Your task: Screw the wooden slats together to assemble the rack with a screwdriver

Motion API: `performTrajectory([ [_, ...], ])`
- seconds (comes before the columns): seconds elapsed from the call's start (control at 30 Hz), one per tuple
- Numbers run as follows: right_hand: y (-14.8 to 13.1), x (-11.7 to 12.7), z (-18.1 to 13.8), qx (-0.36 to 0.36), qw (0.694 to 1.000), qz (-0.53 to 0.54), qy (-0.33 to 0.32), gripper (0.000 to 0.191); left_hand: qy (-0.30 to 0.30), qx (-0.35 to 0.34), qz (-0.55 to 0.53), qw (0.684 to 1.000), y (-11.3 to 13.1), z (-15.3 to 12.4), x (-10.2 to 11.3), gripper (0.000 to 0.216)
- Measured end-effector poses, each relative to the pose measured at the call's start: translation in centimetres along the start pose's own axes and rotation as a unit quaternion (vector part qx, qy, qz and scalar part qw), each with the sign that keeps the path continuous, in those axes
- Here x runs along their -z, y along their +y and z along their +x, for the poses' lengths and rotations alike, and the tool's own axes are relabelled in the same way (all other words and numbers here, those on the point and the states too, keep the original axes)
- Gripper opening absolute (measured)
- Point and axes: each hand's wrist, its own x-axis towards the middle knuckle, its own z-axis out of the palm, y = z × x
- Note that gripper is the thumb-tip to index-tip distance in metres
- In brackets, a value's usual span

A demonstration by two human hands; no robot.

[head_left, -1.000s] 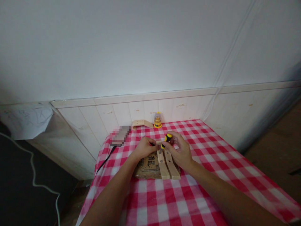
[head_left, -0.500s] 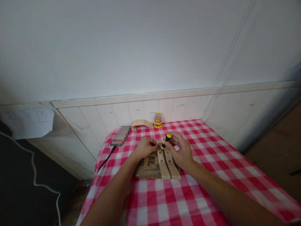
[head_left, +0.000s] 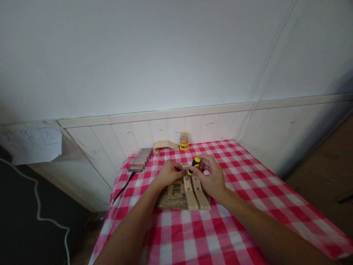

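Observation:
A yellow-and-black screwdriver [head_left: 195,163] is gripped in my right hand [head_left: 213,177], tilted, with its tip down at a screw hole in the left curved wooden strip [head_left: 191,197]. My left hand [head_left: 169,173] is closed at the far left edge of that strip, its fingertips partly hidden. A second wooden strip [head_left: 202,197] lies close alongside on the right, with dark holes in it. Both rest on a flat brown block [head_left: 171,198] printed with black characters and lines.
Another curved wooden piece [head_left: 165,144] stands at the table's back, beside a clear-and-yellow screwdriver bit holder [head_left: 184,141]. A pixelated flat object [head_left: 140,160] with a black strap lies at the back left. The checked tablecloth [head_left: 220,239] reaches the panelled wall [head_left: 168,129].
The screwdriver has turned slightly in my right hand, and its fingers have shifted on the handle. My left hand stays at the strip. The whole view has drifted a little.

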Motion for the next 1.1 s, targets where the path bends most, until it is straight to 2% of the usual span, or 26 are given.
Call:
performTrajectory([
  [0.57, 0.02, -0.28, -0.3, -0.01, 1.0, 0.016, 0.015, 0.034, -0.001, -0.013, 0.0, 1.0, -0.7, 0.23, -0.09, 0.032],
  [0.87, 0.06, 0.22, -0.54, 0.032, 0.999, 0.002, -0.043, 0.032, -0.006, -0.009, 0.0, 1.0, -0.29, 0.06, 0.04, 0.031],
  [1.1, 0.33, 0.65, -0.7, 0.021, 0.996, 0.039, -0.073, 0.037, -0.01, 0.002, -0.018, 1.0, -0.25, 0.01, -0.03, 0.035],
])
